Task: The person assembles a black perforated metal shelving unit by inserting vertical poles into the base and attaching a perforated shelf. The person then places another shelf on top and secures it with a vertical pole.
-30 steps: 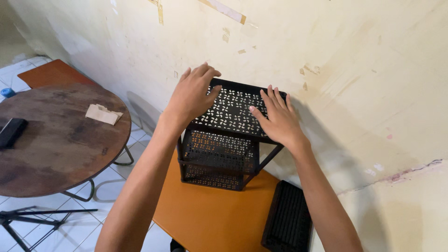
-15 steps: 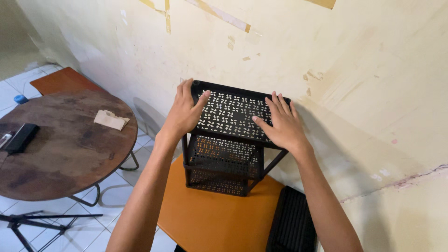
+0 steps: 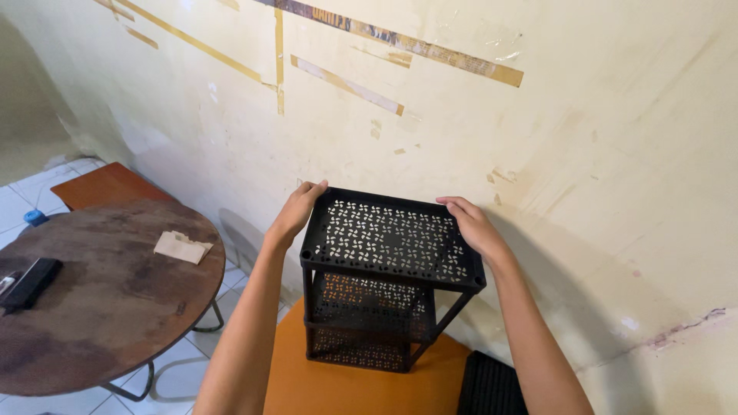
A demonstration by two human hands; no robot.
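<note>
Since a second ago both hands have slid from lying flat on the top tier out to its short ends, and the view has tipped up to show more wall. Left hand [image 3: 296,211] now clasps the left end of the black rack [image 3: 390,280] near its back corner, fingers curled over the rim; right hand [image 3: 473,227] clasps the right end the same way, so each grip is closed on the rack. The rack stands upright, three perforated tiers on corner posts, on the orange bench [image 3: 338,384] at its far edge, close to the stained wall [image 3: 538,154]; whether its back touches the wall cannot be told. Judgement: the rack looks fully stacked, tiers level and posts seated, so assembly seems done; what is left appears to be final placing or squaring against the wall. A spare black panel [image 3: 492,388] leans just beside the bench's right edge, unused. Well apart to the left, a round wooden table [image 3: 100,307] carries a folded paper [image 3: 181,247] and a dark flat object [image 3: 31,283].
</note>
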